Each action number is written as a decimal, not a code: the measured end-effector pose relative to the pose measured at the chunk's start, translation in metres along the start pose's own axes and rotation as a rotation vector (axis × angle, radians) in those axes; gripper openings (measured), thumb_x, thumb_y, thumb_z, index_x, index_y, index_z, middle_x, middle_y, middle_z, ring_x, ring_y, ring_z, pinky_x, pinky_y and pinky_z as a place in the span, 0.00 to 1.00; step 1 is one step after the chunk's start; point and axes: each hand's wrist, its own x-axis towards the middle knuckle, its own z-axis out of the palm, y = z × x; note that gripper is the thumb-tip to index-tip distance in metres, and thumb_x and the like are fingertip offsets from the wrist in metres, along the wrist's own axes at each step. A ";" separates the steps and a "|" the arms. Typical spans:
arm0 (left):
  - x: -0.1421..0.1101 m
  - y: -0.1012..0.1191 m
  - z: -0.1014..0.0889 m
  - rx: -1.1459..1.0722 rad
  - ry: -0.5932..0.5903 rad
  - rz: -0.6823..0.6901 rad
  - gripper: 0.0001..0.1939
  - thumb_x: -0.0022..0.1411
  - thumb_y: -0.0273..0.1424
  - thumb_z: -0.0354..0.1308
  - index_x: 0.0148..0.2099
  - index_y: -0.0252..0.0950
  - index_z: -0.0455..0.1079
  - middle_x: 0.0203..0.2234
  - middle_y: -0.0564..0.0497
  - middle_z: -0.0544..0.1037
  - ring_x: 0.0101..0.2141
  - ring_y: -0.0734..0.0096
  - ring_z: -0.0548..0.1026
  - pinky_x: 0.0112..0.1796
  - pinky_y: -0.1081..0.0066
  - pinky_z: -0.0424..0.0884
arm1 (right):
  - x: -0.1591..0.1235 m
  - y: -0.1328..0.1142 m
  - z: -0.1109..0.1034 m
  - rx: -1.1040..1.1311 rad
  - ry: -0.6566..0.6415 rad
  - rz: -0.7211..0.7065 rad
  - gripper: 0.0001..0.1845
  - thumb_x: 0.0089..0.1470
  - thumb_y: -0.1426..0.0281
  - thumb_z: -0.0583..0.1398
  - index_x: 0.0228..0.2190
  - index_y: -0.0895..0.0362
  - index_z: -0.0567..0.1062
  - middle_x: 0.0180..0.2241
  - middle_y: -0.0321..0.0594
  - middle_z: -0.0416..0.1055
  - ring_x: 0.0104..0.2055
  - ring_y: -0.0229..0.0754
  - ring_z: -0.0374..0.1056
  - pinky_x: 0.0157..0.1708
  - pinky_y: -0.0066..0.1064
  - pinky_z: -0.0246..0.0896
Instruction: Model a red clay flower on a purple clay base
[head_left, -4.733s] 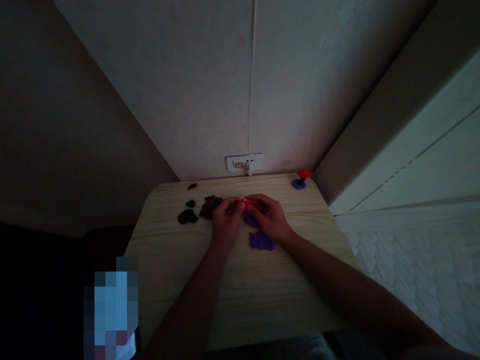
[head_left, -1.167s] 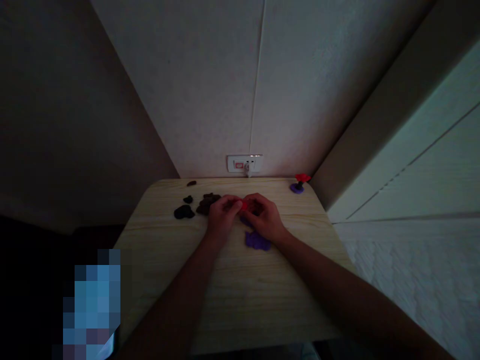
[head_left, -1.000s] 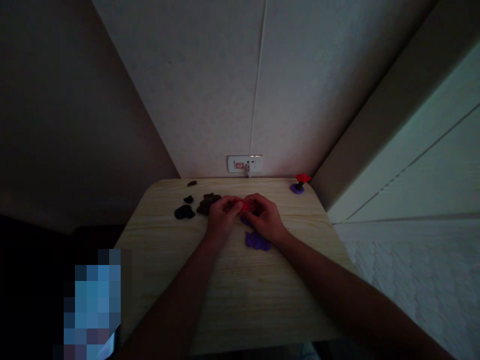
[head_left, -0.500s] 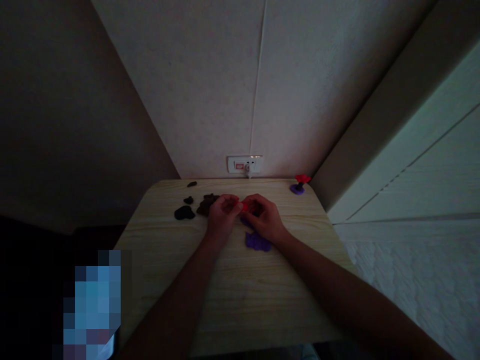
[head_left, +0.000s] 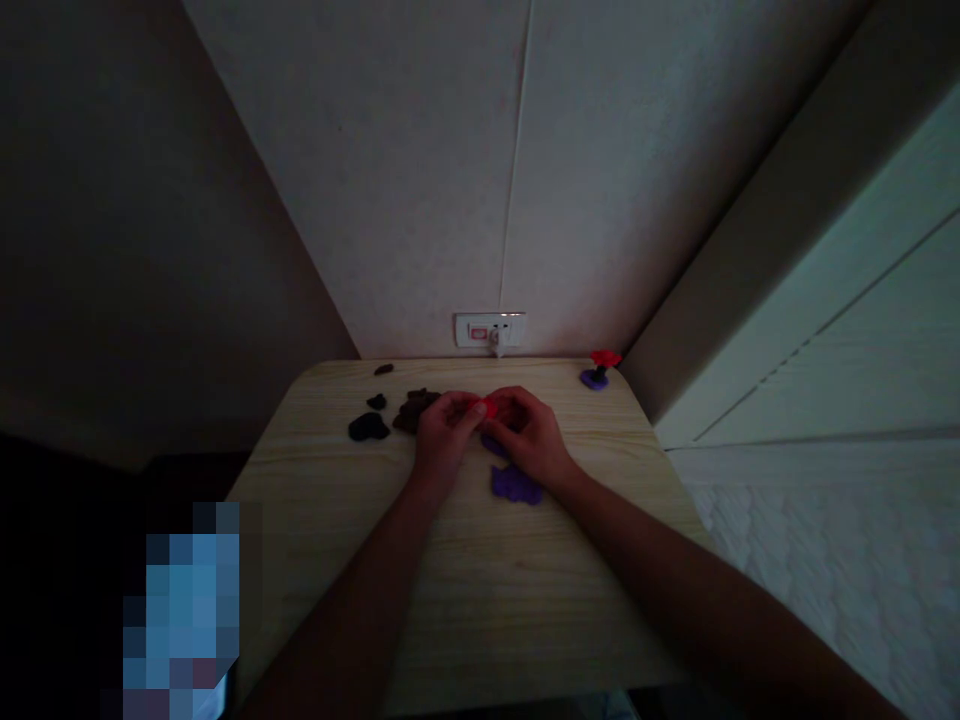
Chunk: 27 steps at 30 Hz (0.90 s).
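Observation:
A small piece of red modelling clay [head_left: 490,407] is pinched between my two hands over the table. My left hand [head_left: 445,432] grips it from the left with thumb and fingers. From the right, my right hand [head_left: 527,430] closes on the same piece. Just below my right hand lies a lump of purple clay [head_left: 516,485], and another purple bit [head_left: 493,446] is partly hidden under that hand. Brown clay [head_left: 415,410] rests beside my left hand, its right side covered by the fingers.
Black clay [head_left: 368,427] and smaller dark bits lie on the wooden table [head_left: 465,600] at the left. At the far right corner stands a clay figure with a red top [head_left: 605,358] and purple base [head_left: 594,380]. A wall socket [head_left: 490,329] holds a plug behind the table.
My hands stay in almost the same place around the red clay, with only slight finger movement. The other clay pieces have not moved.

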 end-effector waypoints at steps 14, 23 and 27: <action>-0.001 0.005 0.002 -0.157 0.013 -0.083 0.19 0.44 0.35 0.77 0.37 0.33 0.79 0.29 0.49 0.83 0.29 0.70 0.80 0.38 0.68 0.76 | 0.001 0.003 -0.001 -0.005 0.069 0.016 0.22 0.53 0.58 0.68 0.48 0.54 0.80 0.42 0.43 0.82 0.39 0.44 0.77 0.41 0.37 0.74; -0.001 0.004 0.001 -0.165 0.027 -0.083 0.18 0.44 0.35 0.76 0.36 0.33 0.78 0.29 0.49 0.83 0.30 0.71 0.79 0.36 0.70 0.73 | 0.001 0.004 -0.001 -0.032 0.056 0.002 0.24 0.54 0.58 0.68 0.49 0.56 0.80 0.38 0.43 0.82 0.34 0.42 0.76 0.35 0.34 0.72; 0.000 0.004 0.001 -0.159 0.032 -0.085 0.17 0.43 0.34 0.76 0.36 0.33 0.78 0.28 0.50 0.83 0.30 0.71 0.78 0.36 0.70 0.73 | 0.000 0.004 -0.002 -0.037 0.050 0.007 0.24 0.54 0.57 0.68 0.49 0.55 0.79 0.38 0.43 0.82 0.35 0.43 0.76 0.35 0.34 0.73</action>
